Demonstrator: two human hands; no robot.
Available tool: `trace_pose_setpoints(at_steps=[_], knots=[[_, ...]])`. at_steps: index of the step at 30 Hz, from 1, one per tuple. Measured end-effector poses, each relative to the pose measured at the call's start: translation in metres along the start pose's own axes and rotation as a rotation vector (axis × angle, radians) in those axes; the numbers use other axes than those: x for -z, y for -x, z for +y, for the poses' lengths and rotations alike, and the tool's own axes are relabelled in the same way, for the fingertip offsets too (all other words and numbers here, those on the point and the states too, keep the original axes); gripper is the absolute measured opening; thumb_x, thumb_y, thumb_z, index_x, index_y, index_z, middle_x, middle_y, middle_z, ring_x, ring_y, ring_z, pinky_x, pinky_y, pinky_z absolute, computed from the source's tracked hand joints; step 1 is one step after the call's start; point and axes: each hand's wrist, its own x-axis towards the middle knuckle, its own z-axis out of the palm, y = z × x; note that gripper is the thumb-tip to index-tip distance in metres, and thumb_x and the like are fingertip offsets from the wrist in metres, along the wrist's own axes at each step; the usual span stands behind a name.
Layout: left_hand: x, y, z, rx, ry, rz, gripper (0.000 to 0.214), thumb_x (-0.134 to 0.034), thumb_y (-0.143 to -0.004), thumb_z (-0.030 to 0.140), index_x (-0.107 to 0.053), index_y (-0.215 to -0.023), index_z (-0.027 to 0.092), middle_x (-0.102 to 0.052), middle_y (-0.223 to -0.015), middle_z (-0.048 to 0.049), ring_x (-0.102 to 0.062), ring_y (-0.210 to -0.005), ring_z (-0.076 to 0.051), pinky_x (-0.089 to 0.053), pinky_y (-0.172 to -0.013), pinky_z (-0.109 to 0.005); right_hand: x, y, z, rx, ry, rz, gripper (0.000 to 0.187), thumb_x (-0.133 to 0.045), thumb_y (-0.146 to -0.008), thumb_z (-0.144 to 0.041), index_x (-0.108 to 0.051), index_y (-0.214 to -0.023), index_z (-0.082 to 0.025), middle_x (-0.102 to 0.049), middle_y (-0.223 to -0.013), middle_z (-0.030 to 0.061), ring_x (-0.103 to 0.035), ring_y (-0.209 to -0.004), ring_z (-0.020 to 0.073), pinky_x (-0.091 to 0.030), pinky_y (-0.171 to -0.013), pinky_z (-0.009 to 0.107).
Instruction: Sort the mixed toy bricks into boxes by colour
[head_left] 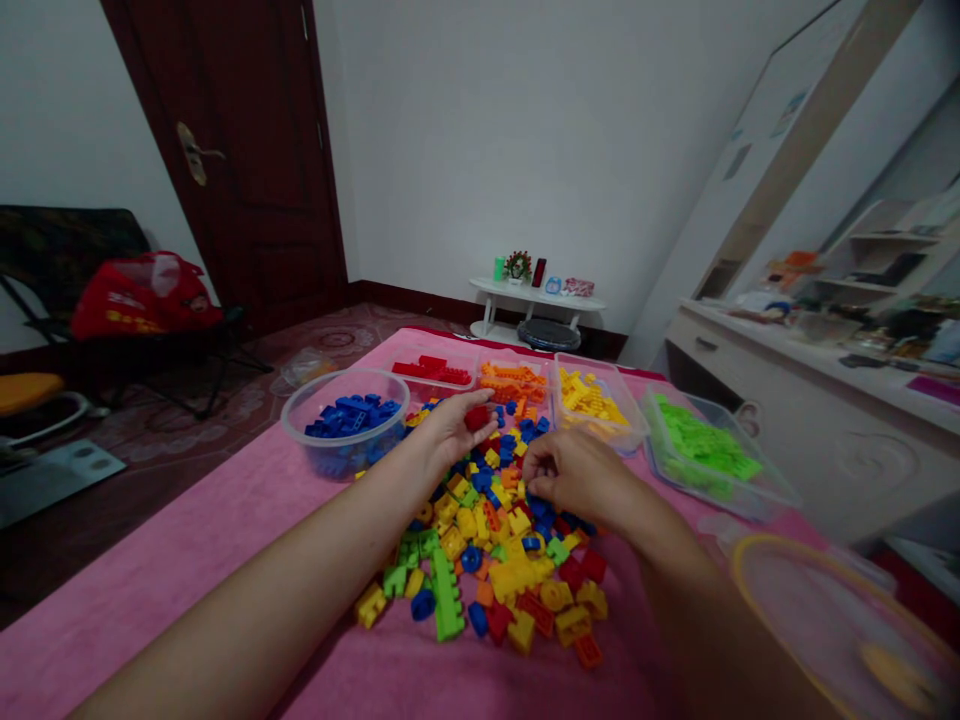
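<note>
A loose pile of multicoloured plastic toy bricks (465,525) spreads over the centre and lower centre of the frame. My left hand (450,430) reaches in from the lower left, fingers partly open around a small red plastic brick (477,417). My right hand (574,472) has its fingers curled down at the pile; I cannot tell whether they grip anything. A round clear plastic tub (319,458) stands upper left of the pile; soft pink cloth (202,535) stretches leftward to its slanting edge.
</note>
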Motion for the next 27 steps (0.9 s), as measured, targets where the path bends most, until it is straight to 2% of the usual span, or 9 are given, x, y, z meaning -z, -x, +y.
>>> trace_pose_setpoints(at_steps=[3,6,9,12,14,20,23,25,27], knots=[[-0.001,0.001,0.001,0.018,-0.007,0.010,0.007,-0.055,-0.077,0.008,-0.058,-0.082,0.012,-0.060,-0.066,-0.0042,-0.058,-0.057,-0.010,-0.053,-0.055,-0.021,0.011,0.011,-0.006,-0.045,0.104,-0.127,0.010,-0.061,-0.061,-0.016,-0.068,-0.066,-0.022,-0.067,-0.068,0.0006,-0.057,-0.059,0.0125,-0.030,-0.049,0.022],[-0.002,0.002,0.002,0.026,-0.005,0.013,0.007,-0.055,-0.077,0.008,-0.058,-0.083,0.012,-0.060,-0.066,-0.0041,-0.058,-0.057,-0.010,-0.053,-0.055,-0.021,0.008,0.014,0.000,-0.111,0.213,-0.224,0.009,-0.070,-0.055,-0.022,-0.068,-0.063,-0.021,-0.066,-0.066,0.0018,-0.057,-0.059,0.0147,-0.028,-0.047,0.022],[-0.001,0.001,0.001,0.021,-0.009,0.011,0.008,-0.055,-0.077,0.008,-0.058,-0.083,0.012,-0.061,-0.067,-0.0045,-0.059,-0.058,-0.010,-0.053,-0.056,-0.021,-0.004,0.009,0.010,-0.105,0.234,-0.241,0.020,-0.075,-0.049,-0.032,-0.069,-0.066,-0.022,-0.065,-0.066,0.0016,-0.057,-0.059,0.0158,-0.027,-0.046,0.023],[0.000,0.000,0.001,0.013,-0.020,0.000,0.008,-0.055,-0.077,0.008,-0.059,-0.083,0.012,-0.062,-0.068,-0.0048,-0.059,-0.060,-0.010,-0.053,-0.057,-0.020,-0.008,0.006,0.018,-0.076,0.197,-0.207,0.016,-0.073,-0.052,-0.033,-0.068,-0.061,-0.021,-0.064,-0.061,0.0009,-0.054,-0.056,0.0139,-0.026,-0.046,0.022],[0.000,0.001,0.000,0.016,-0.048,-0.028,0.009,-0.055,-0.077,0.008,-0.059,-0.084,0.012,-0.062,-0.071,-0.0050,-0.060,-0.061,-0.010,-0.053,-0.057,-0.020,-0.002,0.006,0.022,-0.077,0.134,-0.118,0.009,-0.068,-0.059,-0.029,-0.067,-0.059,-0.020,-0.063,-0.059,0.0009,-0.053,-0.054,0.0123,-0.027,-0.046,0.022],[-0.007,0.016,-0.007,0.209,-0.185,-0.295,0.017,-0.049,-0.084,0.023,-0.060,-0.088,0.010,-0.064,-0.080,-0.0101,-0.063,-0.069,-0.016,-0.054,-0.061,-0.027,0.013,0.007,0.019,-0.029,-0.174,0.388,0.017,-0.056,-0.074,-0.030,-0.068,-0.072,-0.018,-0.065,-0.065,0.0027,-0.054,-0.056,0.0118,-0.034,-0.051,0.022],[-0.010,0.021,-0.011,0.292,-0.144,-0.417,0.027,-0.045,-0.086,0.033,-0.059,-0.090,0.009,-0.063,-0.078,-0.0108,-0.064,-0.070,-0.018,-0.054,-0.062,-0.029,0.006,0.002,0.011,0.036,-0.330,0.483,0.017,-0.058,-0.073,-0.028,-0.069,-0.082,-0.018,-0.067,-0.069,0.0026,-0.055,-0.058,0.0117,-0.038,-0.055,0.022],[-0.010,0.021,-0.011,0.317,-0.117,-0.441,0.027,-0.045,-0.087,0.032,-0.059,-0.090,0.009,-0.063,-0.074,-0.0100,-0.063,-0.066,-0.016,-0.053,-0.056,-0.025,0.001,-0.002,0.010,0.044,-0.369,0.531,0.022,-0.059,-0.073,-0.030,-0.068,-0.089,-0.018,-0.066,-0.070,0.0025,-0.056,-0.059,0.0120,-0.039,-0.057,0.023],[-0.010,0.019,-0.010,0.313,-0.091,-0.425,0.024,-0.046,-0.087,0.028,-0.059,-0.088,0.009,-0.062,-0.071,-0.0093,-0.062,-0.060,-0.014,-0.049,-0.047,-0.019,0.000,-0.003,0.012,0.022,-0.344,0.552,0.022,-0.058,-0.074,-0.033,-0.068,-0.087,-0.018,-0.066,-0.071,0.0026,-0.056,-0.061,0.0125,-0.038,-0.057,0.023]])
